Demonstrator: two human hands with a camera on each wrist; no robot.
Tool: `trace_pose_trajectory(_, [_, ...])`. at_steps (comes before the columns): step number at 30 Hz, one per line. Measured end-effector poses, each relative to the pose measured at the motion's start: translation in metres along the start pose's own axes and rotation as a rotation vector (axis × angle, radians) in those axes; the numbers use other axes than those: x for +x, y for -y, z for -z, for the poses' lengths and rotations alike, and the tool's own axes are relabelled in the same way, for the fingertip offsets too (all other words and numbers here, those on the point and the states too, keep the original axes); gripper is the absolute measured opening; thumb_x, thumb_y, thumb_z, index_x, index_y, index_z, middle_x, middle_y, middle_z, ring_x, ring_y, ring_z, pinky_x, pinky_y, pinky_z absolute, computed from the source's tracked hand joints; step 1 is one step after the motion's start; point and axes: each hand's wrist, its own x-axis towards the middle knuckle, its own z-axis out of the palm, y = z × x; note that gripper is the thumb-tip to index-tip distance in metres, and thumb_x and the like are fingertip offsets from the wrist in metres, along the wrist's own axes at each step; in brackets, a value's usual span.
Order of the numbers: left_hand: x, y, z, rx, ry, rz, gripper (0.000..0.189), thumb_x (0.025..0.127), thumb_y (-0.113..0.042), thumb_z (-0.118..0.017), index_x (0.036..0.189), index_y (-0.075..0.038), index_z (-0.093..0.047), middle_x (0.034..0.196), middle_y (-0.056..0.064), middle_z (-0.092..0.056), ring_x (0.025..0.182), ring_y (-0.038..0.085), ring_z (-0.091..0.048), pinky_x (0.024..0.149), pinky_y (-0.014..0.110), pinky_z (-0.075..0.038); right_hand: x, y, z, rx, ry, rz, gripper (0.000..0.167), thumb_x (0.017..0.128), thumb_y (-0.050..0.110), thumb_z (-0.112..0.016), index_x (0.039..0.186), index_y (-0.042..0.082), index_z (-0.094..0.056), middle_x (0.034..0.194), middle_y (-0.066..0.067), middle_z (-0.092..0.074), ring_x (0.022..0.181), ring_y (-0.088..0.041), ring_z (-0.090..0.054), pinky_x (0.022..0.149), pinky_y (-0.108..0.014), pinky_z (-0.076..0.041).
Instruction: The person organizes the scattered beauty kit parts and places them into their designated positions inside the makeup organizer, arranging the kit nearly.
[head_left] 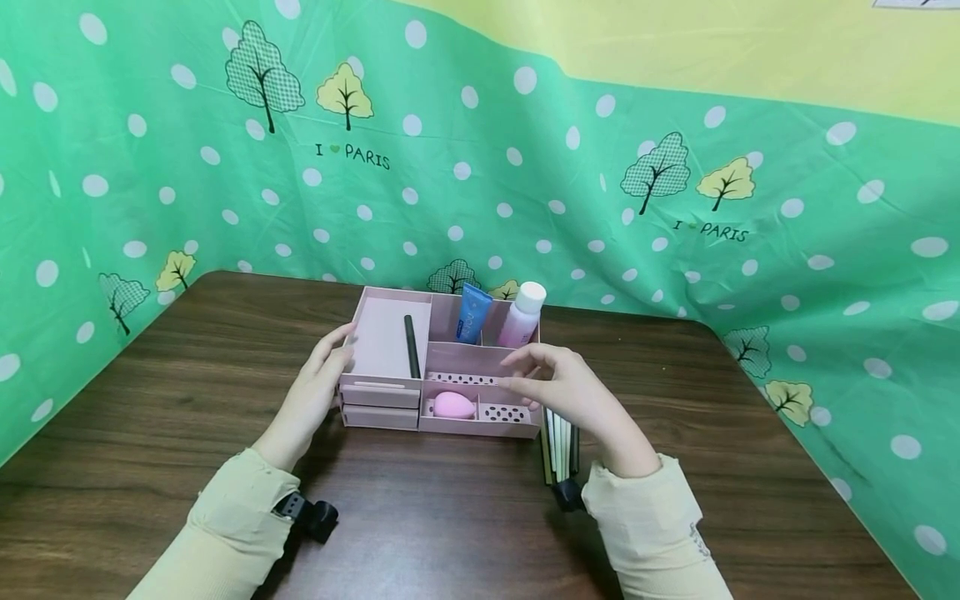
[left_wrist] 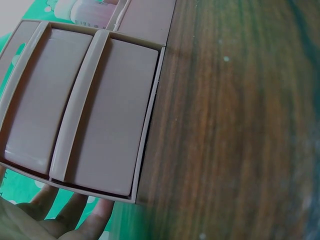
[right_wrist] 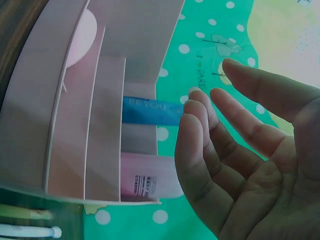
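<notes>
A pale pink desk organizer (head_left: 378, 333) with two small drawers (left_wrist: 107, 120) stands on the table. My left hand (head_left: 303, 408) rests along its left side, the fingers (left_wrist: 97, 217) stretched against the outer wall. Over the organizer's right end hovers my right hand (head_left: 573, 392), its fingers loosely bent and holding nothing. A dark pen-like stick (head_left: 412, 346) lies in the top-left tray. In the back compartments stand a blue squeeze tube (head_left: 472, 315) and a pink bottle with a white cap (head_left: 521, 317). The front compartment holds a pink makeup sponge (head_left: 453, 406).
Several slim pens or sticks (head_left: 558, 446) lie on the brown wooden table (head_left: 435, 517) beside the organizer's right side, partly under my right wrist. A green dotted cloth (head_left: 510, 200) hangs behind the table.
</notes>
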Motion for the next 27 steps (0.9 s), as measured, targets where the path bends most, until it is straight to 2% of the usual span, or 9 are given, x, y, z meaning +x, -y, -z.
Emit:
trace_pose_trajectory(4, [0.000,0.000,0.000,0.001,-0.003,0.003,0.053,0.105,-0.041,-0.033,0.156,-0.029,-0.026,0.148,0.015,-0.036,0.103,0.017,-0.050,0.078,0.028,-0.047,0.000,-0.003,0.003,0.001,-0.021,-0.024,0.031,0.088,0.021,-0.075,0.114,0.005,-0.069,0.091,-0.010,-0.066,0.076,-0.029,-0.065,0.071,-0.041,-0.057])
trace_pose_trajectory(16, [-0.001,-0.001,0.000,-0.006,0.002,0.000,0.053,0.105,-0.041,-0.033,0.157,-0.030,-0.026,0.146,0.016,-0.035,0.102,0.016,-0.050,0.080,0.029,-0.048,0.000,-0.009,0.016,-0.045,-0.102,-0.057,0.033,0.088,0.023,-0.074,0.113,0.002,-0.068,0.088,-0.013,-0.067,0.065,-0.020,-0.061,0.062,-0.030,-0.053])
trace_pose_trajectory(22, [-0.001,-0.001,0.000,0.001,0.002,0.005,0.053,0.105,-0.042,-0.032,0.157,-0.031,-0.025,0.146,0.016,-0.035,0.110,0.020,-0.046,0.081,0.029,-0.046,-0.001,-0.014,0.022,-0.052,-0.118,-0.073,0.032,0.089,0.020,-0.073,0.113,0.000,-0.067,0.088,-0.014,-0.067,0.065,-0.019,-0.062,0.065,-0.031,-0.055])
trace_pose_trajectory(27, [-0.001,-0.001,0.000,-0.001,0.001,0.008,0.053,0.105,-0.042,-0.032,0.157,-0.031,-0.025,0.148,0.015,-0.035,0.109,0.020,-0.048,0.082,0.029,-0.047,0.000,-0.016,0.026,-0.046,-0.128,-0.088,0.033,0.090,0.019,-0.072,0.115,-0.001,-0.066,0.088,-0.011,-0.067,0.066,-0.017,-0.061,0.065,-0.028,-0.055])
